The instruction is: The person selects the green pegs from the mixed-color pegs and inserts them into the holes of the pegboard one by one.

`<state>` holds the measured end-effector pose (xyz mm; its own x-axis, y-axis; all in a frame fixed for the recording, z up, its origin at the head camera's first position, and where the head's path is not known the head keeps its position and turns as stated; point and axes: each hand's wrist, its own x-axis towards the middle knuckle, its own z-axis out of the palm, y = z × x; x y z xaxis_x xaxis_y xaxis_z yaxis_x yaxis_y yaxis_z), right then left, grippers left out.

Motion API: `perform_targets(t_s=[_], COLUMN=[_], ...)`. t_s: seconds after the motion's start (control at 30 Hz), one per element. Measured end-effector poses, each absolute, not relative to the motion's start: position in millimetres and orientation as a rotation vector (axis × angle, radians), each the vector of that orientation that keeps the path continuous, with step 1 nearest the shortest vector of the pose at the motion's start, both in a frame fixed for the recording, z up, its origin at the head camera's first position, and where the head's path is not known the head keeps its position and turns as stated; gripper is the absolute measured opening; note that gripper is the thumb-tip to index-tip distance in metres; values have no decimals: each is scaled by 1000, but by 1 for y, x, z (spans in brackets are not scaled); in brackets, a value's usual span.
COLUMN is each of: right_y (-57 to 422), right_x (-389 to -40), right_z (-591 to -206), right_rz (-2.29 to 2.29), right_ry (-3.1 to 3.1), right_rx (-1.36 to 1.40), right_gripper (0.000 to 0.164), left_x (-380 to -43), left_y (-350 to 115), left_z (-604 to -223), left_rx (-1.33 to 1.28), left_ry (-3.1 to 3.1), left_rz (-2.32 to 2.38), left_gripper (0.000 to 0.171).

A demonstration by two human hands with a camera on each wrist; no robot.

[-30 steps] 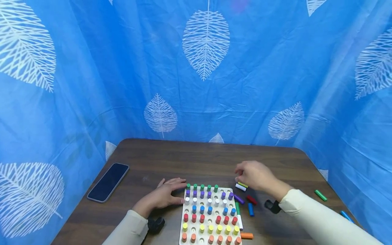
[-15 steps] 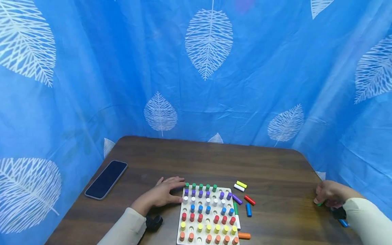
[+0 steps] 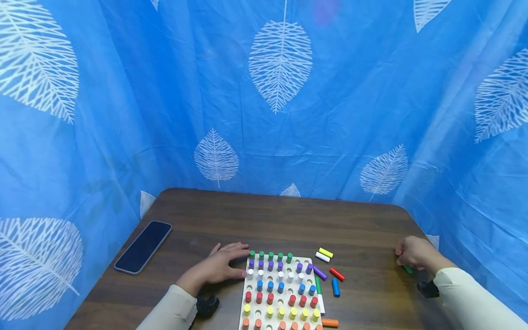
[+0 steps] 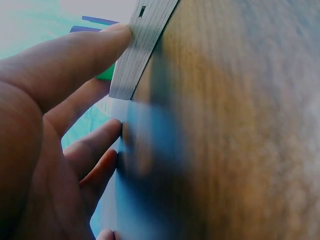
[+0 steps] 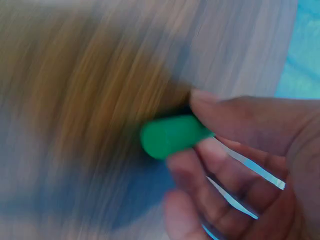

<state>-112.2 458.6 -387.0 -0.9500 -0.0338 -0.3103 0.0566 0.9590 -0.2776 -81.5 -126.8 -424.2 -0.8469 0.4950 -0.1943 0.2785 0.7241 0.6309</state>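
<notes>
In the head view a pale wooden pegboard (image 3: 265, 305) stands at the front middle of the table, with rows of green, purple, white, blue, red, yellow and orange pegs and some bare holes. My left hand (image 3: 218, 268) touches its far left corner and left side, fingers spread; in the left wrist view the thumb (image 4: 95, 47) lies against the board's edge. My right hand (image 3: 414, 253), low over the table's right side, pinches a green peg (image 5: 172, 137) between thumb and fingers. One end of that peg sticks out; fingers cover the other.
Loose pegs lie right of the board: yellow (image 3: 326, 252), white (image 3: 322, 257), purple (image 3: 320, 272), red (image 3: 337, 274), blue (image 3: 336, 288), green (image 3: 318, 285) and orange (image 3: 330, 323). A phone (image 3: 143, 247) rests at the left. A blue curtain (image 3: 346, 114) surrounds the table.
My right hand moved from beside the yellow and white pegs to the far right, took hold of the green peg there, and has come back leftward with it. The left hand stayed at the board.
</notes>
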Motion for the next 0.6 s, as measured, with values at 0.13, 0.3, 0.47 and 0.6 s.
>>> perform_targets(t_s=[0.13,0.3,0.47,0.6], right_y=[434,411,391,373], right_x=[-123,-135,-139,-140], right_z=[-389,-391,-392,-388], right_rz=[-349,-332,-347,-344], right_ry=[2844,2866,2909,2921], right_rx=[-45,-112,-140,-150], right_gripper=[15,14,9,6], left_x=[-80,-81,-81,-80], left_y=[-127,-126,-125,-125], left_z=[-426,-426,-424,-424], left_rx=[604,588,564,557], left_ry=[2580,2577,2587,2589], left_rz=[874,866,846,840], left_gripper=[64,64,64,64])
